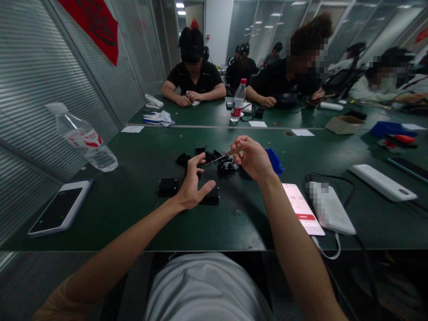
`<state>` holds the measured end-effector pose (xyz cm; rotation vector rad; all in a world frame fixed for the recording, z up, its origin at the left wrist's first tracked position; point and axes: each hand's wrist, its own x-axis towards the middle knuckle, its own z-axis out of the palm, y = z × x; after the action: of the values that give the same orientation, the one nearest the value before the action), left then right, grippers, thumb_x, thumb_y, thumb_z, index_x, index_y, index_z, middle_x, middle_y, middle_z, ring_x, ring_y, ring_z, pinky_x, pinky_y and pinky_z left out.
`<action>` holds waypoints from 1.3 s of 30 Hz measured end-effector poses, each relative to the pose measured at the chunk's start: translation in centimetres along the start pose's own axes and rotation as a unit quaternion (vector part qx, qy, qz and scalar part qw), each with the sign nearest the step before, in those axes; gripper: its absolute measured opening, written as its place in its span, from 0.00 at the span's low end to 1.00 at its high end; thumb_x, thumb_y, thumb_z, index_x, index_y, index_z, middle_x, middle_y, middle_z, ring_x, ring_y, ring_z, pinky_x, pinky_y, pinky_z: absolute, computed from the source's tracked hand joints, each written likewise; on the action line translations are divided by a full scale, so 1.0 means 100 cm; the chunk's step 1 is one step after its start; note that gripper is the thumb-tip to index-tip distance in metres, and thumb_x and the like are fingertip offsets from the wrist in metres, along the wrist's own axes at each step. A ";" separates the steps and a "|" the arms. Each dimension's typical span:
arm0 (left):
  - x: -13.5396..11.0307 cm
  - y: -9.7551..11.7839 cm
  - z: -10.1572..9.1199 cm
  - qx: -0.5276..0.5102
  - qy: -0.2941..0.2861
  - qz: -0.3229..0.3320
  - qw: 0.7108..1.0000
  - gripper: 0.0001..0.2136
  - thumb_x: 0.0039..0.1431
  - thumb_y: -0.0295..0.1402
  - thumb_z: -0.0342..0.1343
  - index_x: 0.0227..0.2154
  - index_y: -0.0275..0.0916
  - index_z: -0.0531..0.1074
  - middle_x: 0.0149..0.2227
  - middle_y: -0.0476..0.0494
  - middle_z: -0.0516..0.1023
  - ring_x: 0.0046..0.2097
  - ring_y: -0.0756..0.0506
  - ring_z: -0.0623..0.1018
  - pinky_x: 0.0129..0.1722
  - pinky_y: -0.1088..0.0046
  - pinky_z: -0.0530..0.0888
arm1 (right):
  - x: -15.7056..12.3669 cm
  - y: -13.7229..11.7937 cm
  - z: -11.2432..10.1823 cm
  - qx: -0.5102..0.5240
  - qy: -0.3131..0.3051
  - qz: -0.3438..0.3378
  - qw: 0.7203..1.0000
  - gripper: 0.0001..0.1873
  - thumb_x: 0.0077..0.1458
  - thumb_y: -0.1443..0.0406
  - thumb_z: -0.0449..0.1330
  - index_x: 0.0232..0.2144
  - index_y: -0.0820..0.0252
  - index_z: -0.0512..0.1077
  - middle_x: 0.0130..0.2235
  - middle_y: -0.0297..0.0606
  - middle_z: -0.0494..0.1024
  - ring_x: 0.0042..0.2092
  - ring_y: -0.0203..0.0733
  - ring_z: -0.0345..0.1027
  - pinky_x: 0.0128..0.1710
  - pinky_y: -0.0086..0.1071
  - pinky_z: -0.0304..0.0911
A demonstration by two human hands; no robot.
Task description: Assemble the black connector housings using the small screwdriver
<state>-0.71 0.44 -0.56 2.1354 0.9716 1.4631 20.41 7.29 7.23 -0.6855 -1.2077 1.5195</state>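
Note:
My right hand (pixel 253 158) grips a thin screwdriver (pixel 216 159), its shaft pointing left and slightly down toward my left hand. With fingers spread, my left hand (pixel 192 189) hovers over the black parts; nothing shows in its grasp. One small black box (pixel 167 186) lies left of that hand. Another black box (pixel 213 195) is partly covered by the left thumb. Behind the hands, loose black plastic pieces (pixel 183 159) form a pile, with an open black housing (pixel 226 167) at its near side. A blue tray (pixel 274 161) is partly hidden behind my right hand.
A water bottle (pixel 88 140) and a phone (pixel 62 207) are at left. To the right lie a lit phone (pixel 302 209), a white power bank (pixel 334 209) with cables, and a long white device (pixel 383 182). Co-workers sit across the green table (pixel 133 227); another bottle (pixel 238 102) stands there.

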 end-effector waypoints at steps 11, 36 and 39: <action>0.000 0.001 0.000 0.043 0.018 0.032 0.998 0.32 0.69 0.54 0.47 0.69 0.45 0.48 0.68 0.32 0.54 0.70 0.34 0.57 0.64 0.49 0.65 | -0.002 0.024 0.007 -0.236 -0.076 0.084 0.965 0.12 0.52 0.72 0.64 0.39 0.60 0.70 0.37 0.36 0.77 0.26 0.34 0.76 0.20 0.22 0.68; -0.004 0.031 0.011 0.150 -0.059 0.154 0.975 0.12 0.65 0.38 0.53 0.49 0.43 0.72 0.55 0.38 0.73 0.63 0.34 0.69 0.61 0.48 0.70 | -0.008 0.034 -0.003 -0.416 -0.415 0.012 0.809 0.27 0.37 0.72 0.70 0.45 0.62 0.75 0.39 0.34 0.79 0.40 0.43 0.73 0.41 0.32 0.70; -0.006 0.033 0.014 0.147 -0.068 0.186 0.969 0.12 0.64 0.36 0.55 0.49 0.42 0.72 0.55 0.37 0.74 0.63 0.34 0.69 0.60 0.48 0.71 | -0.005 0.041 -0.002 -0.427 -0.423 -0.022 0.799 0.16 0.43 0.70 0.68 0.38 0.63 0.78 0.40 0.38 0.79 0.42 0.45 0.72 0.44 0.35 0.70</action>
<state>1.57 -2.16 0.64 2.7143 0.8082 1.3724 19.26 7.02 3.25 -0.5034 -2.6616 1.1904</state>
